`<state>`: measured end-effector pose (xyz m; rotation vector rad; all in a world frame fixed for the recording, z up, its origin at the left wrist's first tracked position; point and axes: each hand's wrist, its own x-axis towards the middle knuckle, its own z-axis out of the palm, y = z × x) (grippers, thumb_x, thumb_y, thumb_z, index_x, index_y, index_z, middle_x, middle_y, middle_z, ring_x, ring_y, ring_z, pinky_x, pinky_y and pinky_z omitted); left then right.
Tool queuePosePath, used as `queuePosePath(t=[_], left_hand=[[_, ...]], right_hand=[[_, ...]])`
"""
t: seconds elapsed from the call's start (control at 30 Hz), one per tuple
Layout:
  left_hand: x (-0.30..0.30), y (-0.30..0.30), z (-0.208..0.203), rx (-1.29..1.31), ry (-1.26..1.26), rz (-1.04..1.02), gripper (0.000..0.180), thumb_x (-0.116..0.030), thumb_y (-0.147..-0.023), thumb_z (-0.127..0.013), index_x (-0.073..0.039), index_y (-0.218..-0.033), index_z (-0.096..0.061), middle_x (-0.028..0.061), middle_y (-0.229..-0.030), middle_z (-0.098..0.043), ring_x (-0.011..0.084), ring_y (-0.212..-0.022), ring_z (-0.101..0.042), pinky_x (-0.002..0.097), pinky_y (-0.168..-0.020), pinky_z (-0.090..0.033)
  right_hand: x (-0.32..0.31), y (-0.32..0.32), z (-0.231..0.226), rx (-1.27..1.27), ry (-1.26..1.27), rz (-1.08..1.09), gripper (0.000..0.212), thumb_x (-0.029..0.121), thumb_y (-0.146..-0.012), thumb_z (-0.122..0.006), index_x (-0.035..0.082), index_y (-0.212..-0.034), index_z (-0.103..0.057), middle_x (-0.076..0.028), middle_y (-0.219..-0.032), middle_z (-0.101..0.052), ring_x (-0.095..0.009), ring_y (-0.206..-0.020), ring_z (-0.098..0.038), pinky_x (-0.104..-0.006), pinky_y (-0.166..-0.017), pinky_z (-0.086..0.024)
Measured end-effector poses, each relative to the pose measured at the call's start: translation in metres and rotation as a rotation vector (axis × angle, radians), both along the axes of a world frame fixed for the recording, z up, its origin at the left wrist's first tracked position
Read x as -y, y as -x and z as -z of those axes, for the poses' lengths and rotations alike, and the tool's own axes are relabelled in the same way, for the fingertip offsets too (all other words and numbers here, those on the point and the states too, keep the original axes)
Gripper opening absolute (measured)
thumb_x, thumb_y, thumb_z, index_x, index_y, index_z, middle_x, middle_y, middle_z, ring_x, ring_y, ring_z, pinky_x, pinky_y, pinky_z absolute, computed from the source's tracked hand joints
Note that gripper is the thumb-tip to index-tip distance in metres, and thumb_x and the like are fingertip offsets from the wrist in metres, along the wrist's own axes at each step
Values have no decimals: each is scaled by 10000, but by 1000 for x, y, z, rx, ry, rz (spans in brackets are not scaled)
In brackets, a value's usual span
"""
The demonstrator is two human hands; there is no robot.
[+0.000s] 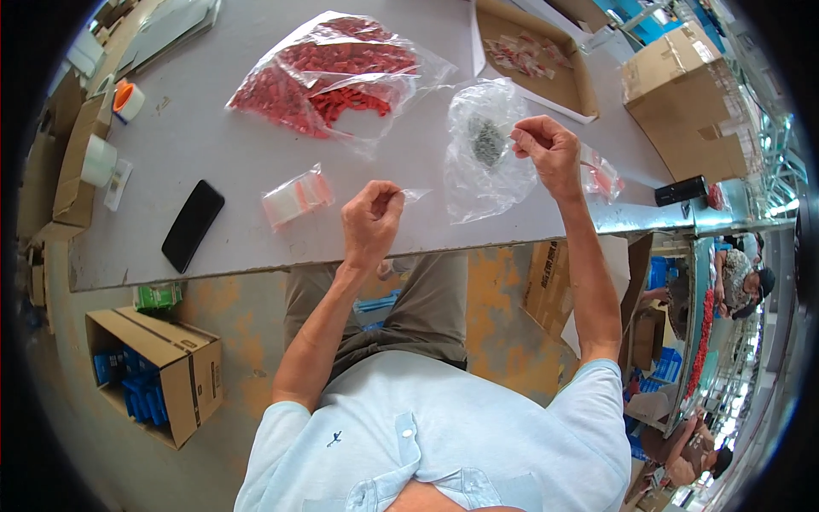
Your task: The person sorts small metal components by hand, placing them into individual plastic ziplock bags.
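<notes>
Grey worktable (256, 162), seen from above, with the seated person's forearms reaching over its near edge. On the floor at lower left stands an open carton (183, 367) with blue packs (145, 397) inside; a second carton (691, 90) occupies the table's far right. Beside the latter, a shallow cardboard tray (559, 90) contains small red-and-clear packets (525, 55). A large clear bag of red pieces (341, 72) spreads across the far middle, beyond the left hand (373, 224). A smaller clear bag of dark small parts (488, 145) lies between the hands, its right edge beside the right hand (550, 154). That hand's thumb and fingertips are together; whether anything is between them cannot be told. The right wrist partly blocks the view of a red-and-clear bundle (604, 177). A black phone (194, 226) lies well left; nearer the left hand is a stack of small bags (299, 198). An orange-and-white roll (128, 100) stands at the left side, and a black cylindrical object (681, 190) lies at the right. Smallest, a little clear bag (415, 195) is pinched between the left thumb and fingers, above the near part of the table.
</notes>
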<state>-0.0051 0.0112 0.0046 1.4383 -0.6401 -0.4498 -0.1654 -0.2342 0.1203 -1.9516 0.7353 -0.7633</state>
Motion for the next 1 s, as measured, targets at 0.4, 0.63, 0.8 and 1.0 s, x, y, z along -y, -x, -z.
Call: queuePosePath(t=[0.4, 0.63, 0.8, 1.0], left_hand=[[4, 1, -7, -73, -85, -75, 91, -64, -900, -733, 26, -912, -737, 62, -742, -733, 87, -665, -676, 266, -611, -549], [5, -3, -5, -70, -67, -16, 105, -68, -926, -720, 35, -930, -735, 52, -749, -725, 80, -616, -669, 228, -537, -539], [7, -2, -11, -95, -108, -13, 100, -59, -921, -709, 38, -926, -733, 52, -740, -719, 83, -610, -663, 230, -540, -536], [18, 1, -6, -18, -69, -42, 91, -59, -920, -707, 28, -927, -733, 37, -728, -712, 81, -609, -658, 231, -560, -535]], right_hand=[[-122, -53, 46, -14, 480, -284, 112, 21, -836, -807, 58, -932, -761, -66, -885, -761, -198, -811, -718, -329, -701, -568], [-114, -54, 57, -35, 647, -293, 179, 44, -819, -820, 53, -987, -757, -91, -955, -747, -245, -844, -712, -346, -748, -579], [-88, -32, 48, 16, 317, -197, 149, 36, -885, -773, 35, -1032, -745, -80, -977, -749, -159, -856, -717, -302, -754, -580], [-10, -25, 35, 215, 125, 44, 137, 12, -989, -582, 17, -1051, -704, -79, -947, -755, -138, -860, -722, -285, -780, -573]])
